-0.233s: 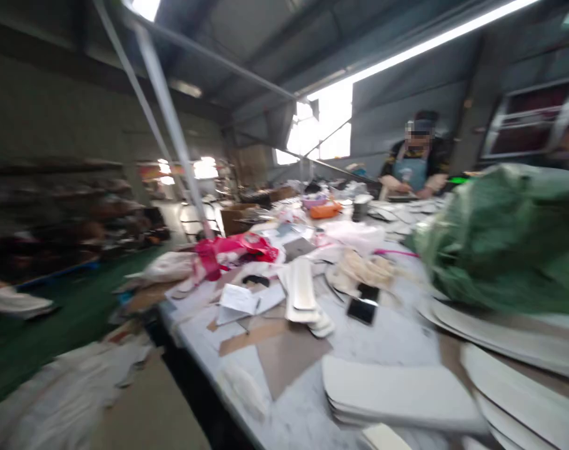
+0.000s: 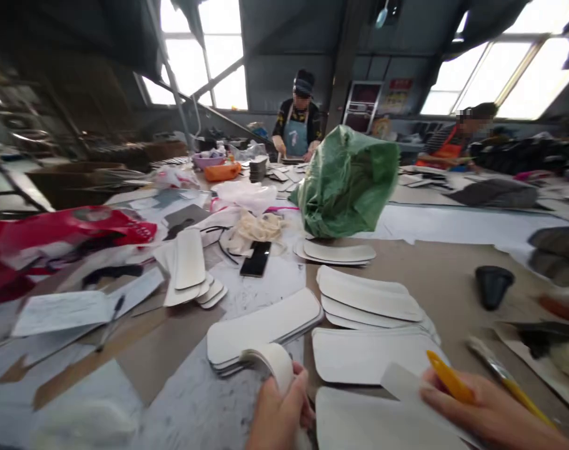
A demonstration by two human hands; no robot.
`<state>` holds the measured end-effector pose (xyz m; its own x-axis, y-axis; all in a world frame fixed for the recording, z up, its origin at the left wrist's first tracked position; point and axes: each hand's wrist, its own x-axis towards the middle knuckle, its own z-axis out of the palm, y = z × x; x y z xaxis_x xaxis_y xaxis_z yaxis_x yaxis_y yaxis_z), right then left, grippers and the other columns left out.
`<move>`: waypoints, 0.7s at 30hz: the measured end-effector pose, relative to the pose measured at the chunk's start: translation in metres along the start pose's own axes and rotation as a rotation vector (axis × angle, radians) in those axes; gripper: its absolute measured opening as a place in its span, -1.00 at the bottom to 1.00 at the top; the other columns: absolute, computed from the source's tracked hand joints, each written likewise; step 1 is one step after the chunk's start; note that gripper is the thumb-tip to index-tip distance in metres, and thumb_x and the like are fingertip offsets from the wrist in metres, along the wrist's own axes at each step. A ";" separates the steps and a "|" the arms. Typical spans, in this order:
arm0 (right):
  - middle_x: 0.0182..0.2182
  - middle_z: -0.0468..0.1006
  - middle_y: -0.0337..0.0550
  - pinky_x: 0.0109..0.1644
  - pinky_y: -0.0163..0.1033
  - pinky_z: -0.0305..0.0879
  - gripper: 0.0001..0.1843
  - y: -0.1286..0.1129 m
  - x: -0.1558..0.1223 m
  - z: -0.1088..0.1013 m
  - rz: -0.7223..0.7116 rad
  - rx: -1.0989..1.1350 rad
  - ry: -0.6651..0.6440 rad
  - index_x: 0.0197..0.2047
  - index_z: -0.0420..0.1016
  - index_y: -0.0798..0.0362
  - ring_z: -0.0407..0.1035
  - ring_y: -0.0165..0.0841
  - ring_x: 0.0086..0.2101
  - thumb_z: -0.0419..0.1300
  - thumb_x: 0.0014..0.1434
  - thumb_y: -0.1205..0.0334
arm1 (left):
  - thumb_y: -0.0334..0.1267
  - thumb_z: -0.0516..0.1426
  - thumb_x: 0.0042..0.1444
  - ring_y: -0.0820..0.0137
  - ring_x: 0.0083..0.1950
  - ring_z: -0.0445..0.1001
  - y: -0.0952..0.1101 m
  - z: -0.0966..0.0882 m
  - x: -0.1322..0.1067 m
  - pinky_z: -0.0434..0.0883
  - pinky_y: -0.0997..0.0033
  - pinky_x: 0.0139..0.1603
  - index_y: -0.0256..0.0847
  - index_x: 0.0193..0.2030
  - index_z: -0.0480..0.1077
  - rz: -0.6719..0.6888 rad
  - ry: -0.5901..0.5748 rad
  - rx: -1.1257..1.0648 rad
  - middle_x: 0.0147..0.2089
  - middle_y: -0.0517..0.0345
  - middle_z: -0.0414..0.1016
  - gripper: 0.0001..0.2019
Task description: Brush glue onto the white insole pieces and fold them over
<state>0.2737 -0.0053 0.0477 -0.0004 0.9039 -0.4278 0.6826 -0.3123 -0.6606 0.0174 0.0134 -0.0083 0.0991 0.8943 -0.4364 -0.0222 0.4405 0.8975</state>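
My left hand [image 2: 280, 412] is at the bottom centre, fingers closed round a white flat piece [image 2: 271, 362] that is bent into a curl. My right hand [image 2: 488, 412] is at the bottom right, closed on a yellow tool [image 2: 450, 377], with its fingers resting on a white sheet piece [image 2: 403, 384]. Stacks of white flat pieces [image 2: 264, 325] [image 2: 368, 300] lie on the table just beyond both hands.
A green plastic bag [image 2: 347, 181] stands mid-table. A black phone [image 2: 256, 258], a red bag [image 2: 73, 231], papers and a pen [image 2: 110, 319] lie left. A black cone-shaped cup [image 2: 493, 284] and a brush [image 2: 504, 378] lie right. Two people [image 2: 297, 122] [image 2: 457, 140] work at the far side.
The view has swung right and down from the left side of the workshop onto the table. Both my hands have come into view at the bottom edge.
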 end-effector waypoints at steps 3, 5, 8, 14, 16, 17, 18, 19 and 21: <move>-0.66 0.12 -0.33 -0.55 -0.33 0.03 -0.65 -0.010 0.013 -0.006 -0.024 0.019 -0.121 -0.56 0.22 0.04 0.02 -0.49 -0.62 0.05 -0.04 -0.09 | -0.10 0.00 0.00 0.48 -0.64 0.30 0.006 0.003 0.010 0.26 0.53 -0.60 -0.31 -0.28 0.20 0.019 -0.015 0.044 -0.69 0.30 0.28 -0.72; -0.65 0.09 -0.34 -0.53 -0.34 -0.03 -0.65 -0.021 0.027 -0.004 -0.051 0.039 -0.194 -0.55 0.20 0.08 -0.02 -0.49 -0.60 0.04 -0.06 -0.07 | -0.09 0.00 -0.02 0.48 -0.64 0.30 0.010 0.004 0.016 0.25 0.53 -0.62 -0.30 -0.30 0.20 0.017 -0.021 0.075 -0.68 0.30 0.27 -0.71; -0.64 0.10 -0.35 -0.52 -0.36 -0.05 -0.72 -0.038 0.047 0.003 -0.066 0.029 -0.279 -0.56 0.19 0.09 -0.02 -0.50 -0.58 0.07 -0.08 0.04 | -0.12 0.01 -0.04 0.51 -0.67 0.26 0.013 0.007 0.025 0.19 0.56 -0.66 -0.29 -0.37 0.23 -0.004 -0.048 0.106 -0.69 0.29 0.27 -0.76; -0.68 0.12 -0.38 -0.56 -0.39 -0.07 -0.83 -0.060 0.080 0.019 -0.046 -0.084 -0.372 -0.60 0.22 0.07 0.01 -0.52 -0.60 0.08 -0.15 0.16 | -0.21 0.02 -0.08 0.55 -0.74 0.17 0.018 0.008 0.036 0.09 0.59 -0.73 -0.24 -0.50 0.23 -0.063 -0.049 0.166 -0.73 0.31 0.24 -0.86; -0.70 0.12 -0.38 -0.59 -0.38 -0.10 -0.83 -0.063 0.088 0.023 -0.026 -0.116 -0.389 -0.62 0.21 0.07 -0.01 -0.52 -0.62 0.09 -0.18 0.17 | -0.23 0.01 -0.08 0.55 -0.74 0.17 0.017 0.007 0.036 0.10 0.58 -0.72 -0.23 -0.52 0.23 -0.072 -0.057 0.169 -0.72 0.30 0.25 -0.87; -0.70 0.13 -0.38 -0.60 -0.38 -0.10 -0.84 -0.064 0.091 0.025 -0.017 -0.136 -0.391 -0.63 0.21 0.07 -0.01 -0.52 -0.63 0.09 -0.18 0.18 | -0.23 0.01 -0.08 0.55 -0.74 0.18 0.016 0.007 0.036 0.10 0.58 -0.72 -0.23 -0.53 0.23 -0.078 -0.060 0.170 -0.72 0.30 0.26 -0.87; -0.70 0.14 -0.37 -0.61 -0.38 -0.10 -0.85 -0.065 0.094 0.026 -0.009 -0.156 -0.390 -0.62 0.22 0.07 0.00 -0.52 -0.63 0.09 -0.19 0.19 | -0.23 0.01 -0.08 0.54 -0.73 0.18 0.015 0.007 0.036 0.10 0.58 -0.71 -0.23 -0.52 0.23 -0.082 -0.061 0.175 -0.71 0.30 0.26 -0.87; -0.69 0.16 -0.37 -0.61 -0.38 -0.09 -0.87 -0.067 0.096 0.027 -0.004 -0.177 -0.385 -0.61 0.23 0.07 0.02 -0.52 -0.63 0.09 -0.20 0.20 | -0.22 0.01 -0.07 0.54 -0.72 0.19 0.014 0.006 0.037 0.11 0.58 -0.71 -0.23 -0.51 0.23 -0.086 -0.062 0.184 -0.71 0.29 0.27 -0.87; -0.68 0.21 -0.35 -0.60 -0.39 -0.08 -0.88 -0.068 0.099 0.029 0.002 -0.217 -0.371 -0.59 0.26 0.08 0.06 -0.51 -0.62 0.09 -0.21 0.20 | -0.21 0.00 -0.06 0.53 -0.71 0.21 0.013 0.006 0.038 0.12 0.58 -0.69 -0.24 -0.50 0.24 -0.090 -0.064 0.212 -0.70 0.28 0.29 -0.86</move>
<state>0.2060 0.0971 0.0329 -0.2345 0.7245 -0.6481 0.8210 -0.2094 -0.5312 0.0271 0.0523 -0.0129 0.1539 0.8423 -0.5165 0.1982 0.4858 0.8513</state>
